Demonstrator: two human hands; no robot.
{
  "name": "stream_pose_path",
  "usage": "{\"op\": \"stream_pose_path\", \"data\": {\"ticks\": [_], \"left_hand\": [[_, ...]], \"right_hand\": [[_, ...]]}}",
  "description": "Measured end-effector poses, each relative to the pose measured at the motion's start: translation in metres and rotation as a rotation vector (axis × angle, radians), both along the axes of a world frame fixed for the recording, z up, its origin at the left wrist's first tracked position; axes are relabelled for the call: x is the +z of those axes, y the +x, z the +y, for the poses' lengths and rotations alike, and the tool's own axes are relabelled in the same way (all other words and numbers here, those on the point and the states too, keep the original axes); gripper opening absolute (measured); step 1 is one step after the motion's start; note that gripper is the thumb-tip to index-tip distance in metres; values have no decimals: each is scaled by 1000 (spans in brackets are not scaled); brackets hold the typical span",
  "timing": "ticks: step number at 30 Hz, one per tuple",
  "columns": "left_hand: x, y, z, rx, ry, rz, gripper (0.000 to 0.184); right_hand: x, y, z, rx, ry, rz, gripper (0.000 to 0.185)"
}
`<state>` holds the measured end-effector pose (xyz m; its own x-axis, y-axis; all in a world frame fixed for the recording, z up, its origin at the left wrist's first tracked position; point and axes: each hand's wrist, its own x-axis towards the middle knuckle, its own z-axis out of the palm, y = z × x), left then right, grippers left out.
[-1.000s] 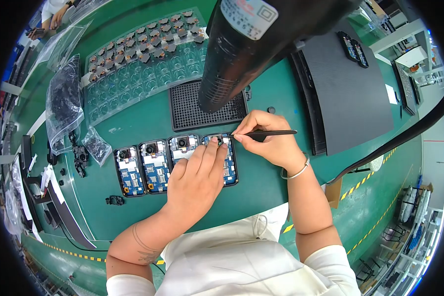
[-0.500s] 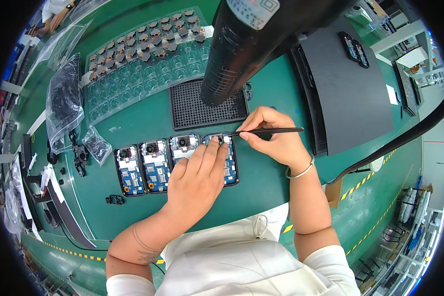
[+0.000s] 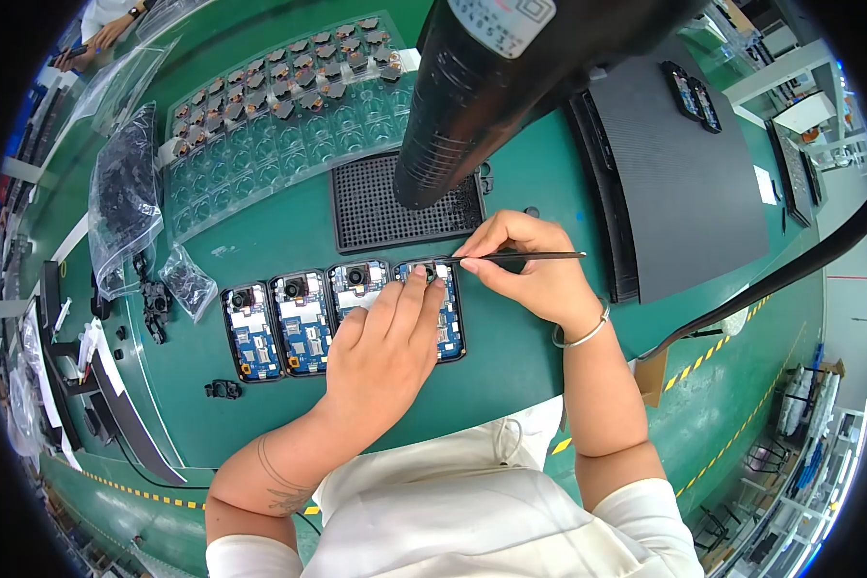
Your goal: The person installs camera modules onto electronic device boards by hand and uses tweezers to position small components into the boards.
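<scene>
Several open phone-like units with blue circuit boards lie side by side on the green mat. My left hand point(image 3: 383, 352) rests over the two on the right, its fingertips pressing at the top of the rightmost unit point(image 3: 450, 332), beside a round black camera part. Its fingers lie extended and hold nothing that I can see. In a pinch, my right hand point(image 3: 530, 265) holds black tweezers point(image 3: 549, 256), their tip at that unit's top edge. The third unit point(image 3: 349, 302) is partly under my left hand; the leftmost unit point(image 3: 252, 337) is uncovered.
A black perforated tray point(image 3: 356, 217) sits behind the units, under a large black tube point(image 3: 453, 116). Further back is a clear tray point(image 3: 231, 173) of small parts. Plastic bags point(image 3: 125, 202) lie left, black sheets point(image 3: 684, 183) right. Another person's hand point(image 3: 111, 34) shows at top left.
My right hand and the tweezers have shifted slightly right since the earliest frame, and the tweezers' angle has changed a little. My left hand has stayed in place. The black tube appears slightly further right.
</scene>
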<state>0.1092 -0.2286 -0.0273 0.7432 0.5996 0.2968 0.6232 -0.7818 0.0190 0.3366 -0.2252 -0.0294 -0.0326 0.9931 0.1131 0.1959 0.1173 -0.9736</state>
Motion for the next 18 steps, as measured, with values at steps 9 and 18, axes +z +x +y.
{"op": "stream_pose_path", "data": {"ticks": [9,18], "left_hand": [[-1,0,0,4,-4,12,53],[-2,0,0,4,-18,3,53]], "right_hand": [[-1,-1,0,7,15,-41,15],[-1,1,0,38,23,-12,11]]}}
